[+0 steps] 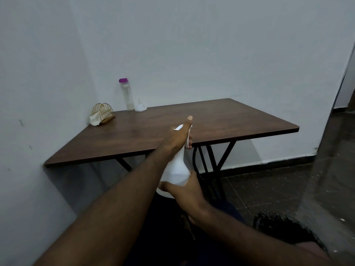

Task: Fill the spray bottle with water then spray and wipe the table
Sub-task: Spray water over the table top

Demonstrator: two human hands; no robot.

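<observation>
A white spray bottle (177,169) is held in front of the near edge of the brown wooden table (230,120), its nozzle pointing over the tabletop. My left hand (177,138) grips the bottle's neck and spray head, with the thumb stretched forward and fingers curled at the trigger. My right hand (185,191) holds the bottle's round base from below and the side. A white tissue (94,120) hangs out of a gold wire holder (103,113) at the table's far left corner.
A clear bottle with a purple cap (126,95) and a small white object (141,107) stand against the back wall. White walls close the table's left and back sides. Black metal legs (211,160) stand under it. Dark tiled floor (288,179) lies to the right.
</observation>
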